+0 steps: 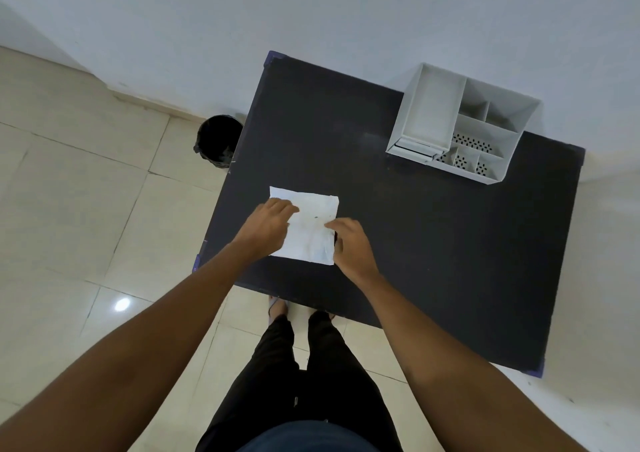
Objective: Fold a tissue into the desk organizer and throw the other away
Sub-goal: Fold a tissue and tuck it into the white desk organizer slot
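A white tissue lies flat on the dark table, near its left front part. My left hand rests on the tissue's left side, fingers pressed down on it. My right hand sits at the tissue's right edge, fingers curled onto the paper. Whether a second tissue lies under it I cannot tell. The white desk organizer with several compartments stands at the table's far right, well away from both hands.
A black waste bin stands on the tiled floor just left of the table's far left side, by the wall. My legs and feet are at the table's front edge.
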